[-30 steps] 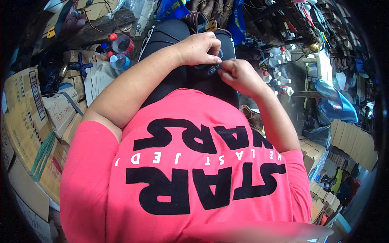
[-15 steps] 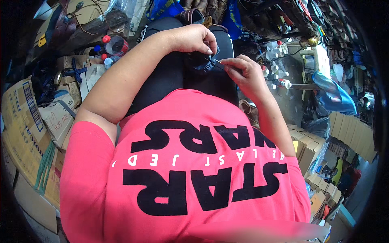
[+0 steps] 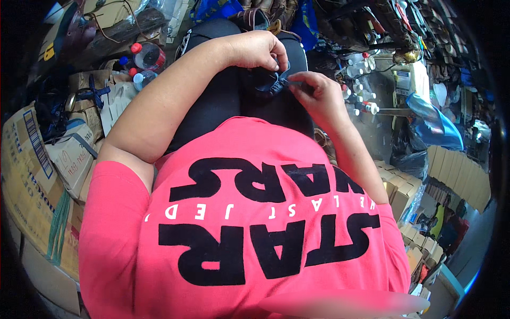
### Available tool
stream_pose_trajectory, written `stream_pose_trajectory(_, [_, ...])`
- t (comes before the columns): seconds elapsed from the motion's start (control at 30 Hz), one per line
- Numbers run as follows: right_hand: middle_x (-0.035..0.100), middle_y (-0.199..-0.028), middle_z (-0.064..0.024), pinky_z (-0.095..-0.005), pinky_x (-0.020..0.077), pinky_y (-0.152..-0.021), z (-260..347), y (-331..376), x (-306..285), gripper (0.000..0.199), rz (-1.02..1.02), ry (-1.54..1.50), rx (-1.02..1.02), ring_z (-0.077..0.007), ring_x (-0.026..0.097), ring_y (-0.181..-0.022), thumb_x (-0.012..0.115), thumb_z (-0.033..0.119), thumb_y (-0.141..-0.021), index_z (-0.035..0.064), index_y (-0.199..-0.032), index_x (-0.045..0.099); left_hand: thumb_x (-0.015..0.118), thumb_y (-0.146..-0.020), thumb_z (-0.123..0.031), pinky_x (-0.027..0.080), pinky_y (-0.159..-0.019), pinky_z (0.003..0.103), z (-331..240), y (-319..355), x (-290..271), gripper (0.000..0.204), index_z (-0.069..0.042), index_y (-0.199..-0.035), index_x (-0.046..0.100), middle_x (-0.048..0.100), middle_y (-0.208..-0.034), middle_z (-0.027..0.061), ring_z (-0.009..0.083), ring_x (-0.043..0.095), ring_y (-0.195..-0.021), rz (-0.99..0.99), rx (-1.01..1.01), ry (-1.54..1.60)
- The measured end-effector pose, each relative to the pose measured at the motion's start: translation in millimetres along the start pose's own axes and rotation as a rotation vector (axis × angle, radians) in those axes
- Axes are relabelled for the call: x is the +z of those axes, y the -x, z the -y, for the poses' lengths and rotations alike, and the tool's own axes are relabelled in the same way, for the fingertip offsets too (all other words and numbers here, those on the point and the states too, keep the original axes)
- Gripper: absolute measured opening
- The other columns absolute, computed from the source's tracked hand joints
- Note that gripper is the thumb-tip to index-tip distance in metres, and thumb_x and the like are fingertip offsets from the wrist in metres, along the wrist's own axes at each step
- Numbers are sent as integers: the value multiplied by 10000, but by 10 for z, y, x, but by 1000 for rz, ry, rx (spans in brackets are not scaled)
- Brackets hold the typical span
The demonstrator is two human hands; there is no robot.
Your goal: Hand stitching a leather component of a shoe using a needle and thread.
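A small black leather shoe rests over my lap, in front of my dark trousers. My left hand reaches over it from the far side, fingers curled and thumb bent down, gripping its upper edge. At the shoe's right side is my right hand, thumb and forefinger pinched together close to the leather. Something thin and dark shows at those fingertips, too small to name. The inner part of the shoe is partly hidden by my left fingers.
Plastic bottles stand at the left, beside cardboard boxes. Several small bottles stand to the right, near a blue plastic bag. A brown strapped shoe lies beyond my knees. More boxes are stacked at the right.
My right hand has shifted slightly up and right, its fingertips pinching closer together. The thin pale line at its fingertips no longer shows. My left hand stays nearly in place.
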State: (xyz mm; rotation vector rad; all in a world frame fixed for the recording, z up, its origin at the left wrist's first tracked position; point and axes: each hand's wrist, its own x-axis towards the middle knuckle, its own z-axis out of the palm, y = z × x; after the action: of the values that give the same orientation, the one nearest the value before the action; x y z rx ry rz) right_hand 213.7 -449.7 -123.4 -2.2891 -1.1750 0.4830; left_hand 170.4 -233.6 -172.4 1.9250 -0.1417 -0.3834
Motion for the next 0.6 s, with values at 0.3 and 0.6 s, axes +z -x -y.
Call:
stream_pose_trajectory(0.3, [624,-782,-112,-356,500,-656,135,-165,-57,87,29,191,-144,-293,633,-737,681,111,-760,80,-840,690,678,-758,-69,473,-800,303,-19,22,-5,166,-35,-919,702,636,-888,75,166,596,-873,-10,36,-32])
stream_pose_trajectory(0.6, [537,-860,1,-235,446,-754,-362,-259,-174,190,328,-310,48,-110,546,-812,643,15,-830,94,-990,708,712,-723,-60,474,-782,319,-21,62,28,169,-110,-884,715,589,-860,61,220,595,-862,-72,258,-251])
